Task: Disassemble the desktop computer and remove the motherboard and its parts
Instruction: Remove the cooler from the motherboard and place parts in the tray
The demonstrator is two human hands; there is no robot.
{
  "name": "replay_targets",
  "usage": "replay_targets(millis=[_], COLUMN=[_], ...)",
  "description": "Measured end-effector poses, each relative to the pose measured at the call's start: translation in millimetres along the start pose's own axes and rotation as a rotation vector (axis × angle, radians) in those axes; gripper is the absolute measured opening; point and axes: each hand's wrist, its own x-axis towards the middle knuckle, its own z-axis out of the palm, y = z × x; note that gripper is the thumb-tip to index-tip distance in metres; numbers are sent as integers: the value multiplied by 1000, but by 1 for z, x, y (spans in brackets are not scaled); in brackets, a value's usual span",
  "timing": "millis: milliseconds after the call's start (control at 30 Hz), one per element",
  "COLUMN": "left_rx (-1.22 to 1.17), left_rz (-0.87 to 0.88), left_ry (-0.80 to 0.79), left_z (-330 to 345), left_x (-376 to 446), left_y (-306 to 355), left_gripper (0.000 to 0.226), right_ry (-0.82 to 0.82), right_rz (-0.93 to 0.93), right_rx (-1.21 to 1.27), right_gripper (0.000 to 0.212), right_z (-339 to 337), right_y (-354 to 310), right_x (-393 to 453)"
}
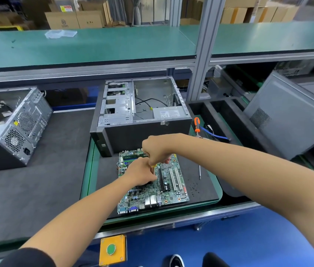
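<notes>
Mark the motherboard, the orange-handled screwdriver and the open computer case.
motherboard (173,191): head view, bare lower right area.
orange-handled screwdriver (197,124): head view, orange handle.
open computer case (144,134): head view, dark near side panel.

Dark mat (200,191): motherboard (171,191), open case (142,132), thin tool (199,171), possibly screwdriver.

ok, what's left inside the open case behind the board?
Inside the open case: a power supply at the right, black cables across the floor, and a drive cage at the left. The near wall hides the lower part of the interior.
</notes>
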Motion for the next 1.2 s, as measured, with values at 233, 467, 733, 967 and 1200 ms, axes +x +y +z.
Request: replay_targets(millis=[233, 467, 733, 967, 1200], left_rx=[-27, -310, -593, -701, -688], left_rz=[5, 96, 202, 215, 184], left_ry=[10, -63, -160, -113, -63], left_z=[1, -4, -28, -23, -20], left_x=[2, 0, -10, -13, -8], left_y=[0, -14, -28, -24, -18], left_gripper=[16, 20, 24, 15, 28], right_ry=[-71, -65, -123, -39, -44], right_rz=[75, 50, -206, -69, 306], right_rx=[149, -30, -387, 52, 249], right_gripper=[27, 32, 8, 23, 41], right_z=[-4, 2, -5, -1, -8], right_y=[-3, -14, -10, -13, -6], right_x=[1, 8, 0, 0, -4])
